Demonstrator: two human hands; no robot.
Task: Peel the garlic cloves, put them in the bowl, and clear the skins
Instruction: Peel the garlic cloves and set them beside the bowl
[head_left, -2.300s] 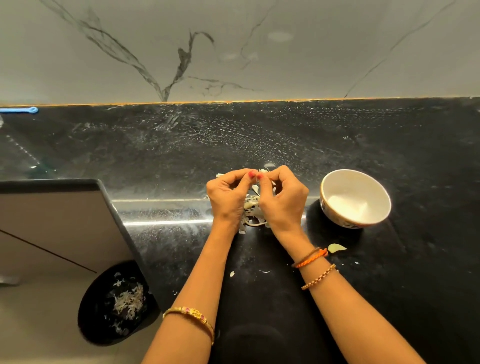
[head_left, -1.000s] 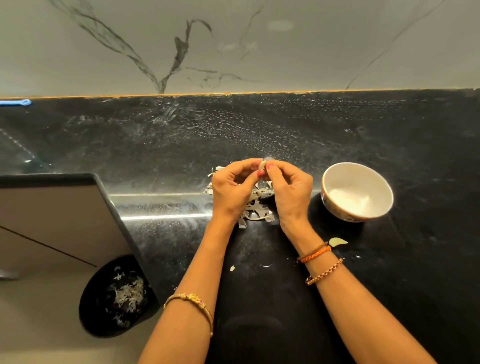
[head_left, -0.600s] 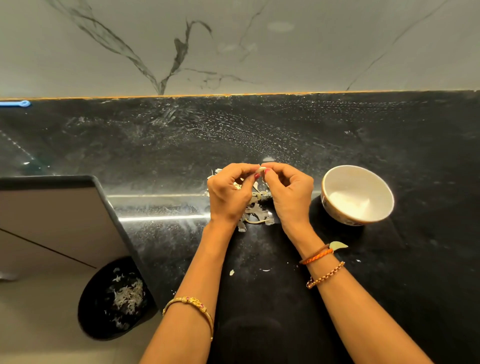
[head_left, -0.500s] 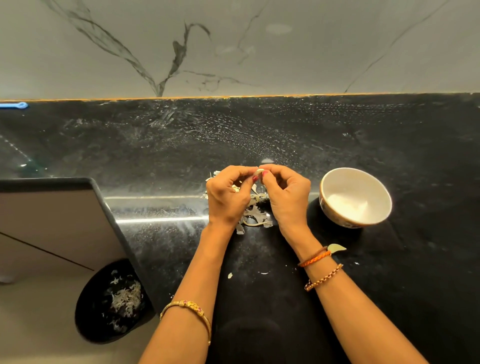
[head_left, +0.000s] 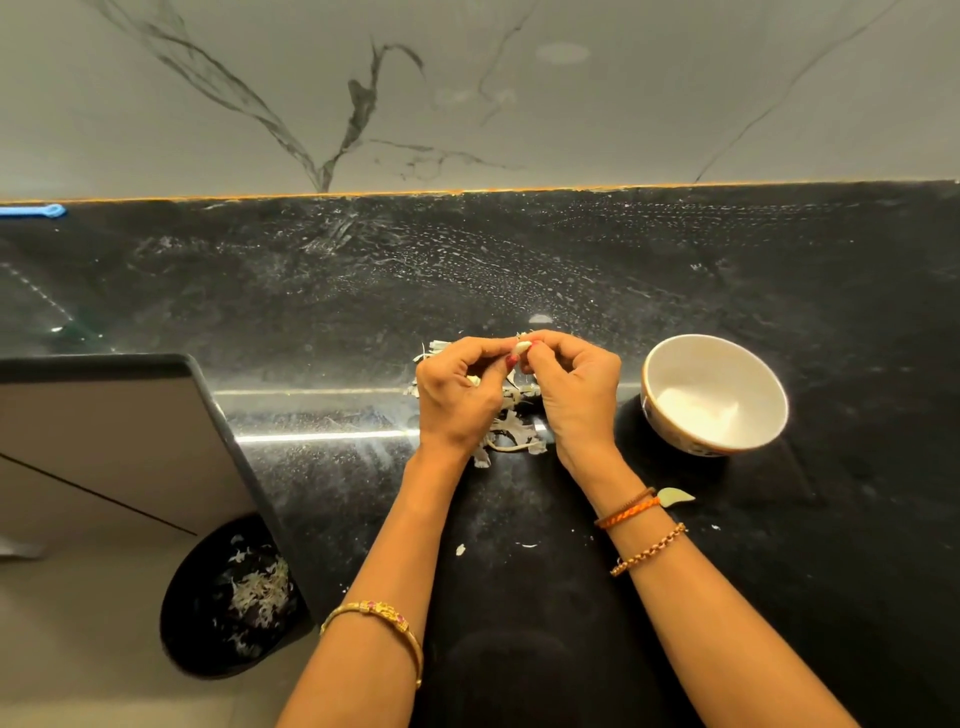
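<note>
Both hands pinch one small pale garlic clove (head_left: 521, 347) above the heap of dry whitish skins (head_left: 511, 431). The right hand (head_left: 579, 395) is nearer the white ceramic bowl (head_left: 716, 395), which stands just right of it; the left hand (head_left: 457, 400) is farther.

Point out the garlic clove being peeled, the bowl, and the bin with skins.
garlic clove (head_left: 521, 347), head view: its pale body, pinched between both hands' fingers.
bowl (head_left: 670, 364), head view: the left inner wall near the rim.
bin (head_left: 192, 623), head view: its dark inside wall.

Dim warm light, countertop (head_left: 363, 291) glare, wide-angle bowing
</note>
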